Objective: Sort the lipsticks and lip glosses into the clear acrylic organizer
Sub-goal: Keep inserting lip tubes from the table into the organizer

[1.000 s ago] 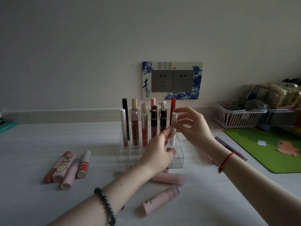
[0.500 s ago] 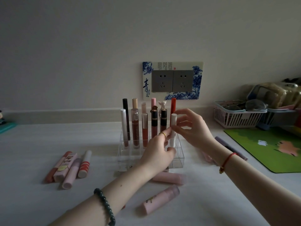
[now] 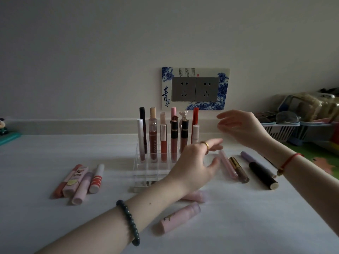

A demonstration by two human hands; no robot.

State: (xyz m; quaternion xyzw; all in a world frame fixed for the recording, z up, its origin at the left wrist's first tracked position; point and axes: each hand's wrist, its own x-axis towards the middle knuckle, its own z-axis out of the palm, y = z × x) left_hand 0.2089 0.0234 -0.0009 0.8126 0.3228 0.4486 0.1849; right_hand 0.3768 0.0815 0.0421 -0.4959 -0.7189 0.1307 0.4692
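Head view: the white bench (image 3: 36,162) carries the clear acrylic organizer (image 3: 146,174) at its middle, its back rows holding upright tubes. The left hand (image 3: 194,167) hovers at the organizer's right front corner, fingers spread and relaxed, holding nothing. The right hand (image 3: 242,129), blurred, hangs higher and to the right, likewise slack and holding nothing. Loose pieces lie flat on the bench: a group of four (image 3: 82,182) to the left, three long glosses (image 3: 238,170) just right of the organizer, and a pink tube (image 3: 180,217) near the front. The pale tube (image 3: 196,132) stands at the right end of the filled rows.

These tubes look light, rigid and smooth, and apt to roll. A pinch at mid-barrel, then a turn upright, should suit the narrow cells.

Half a second earlier both hands pinched the pale tube over that slot. Now it is seated and released, and the right hand has drawn away, uncovering the glosses.
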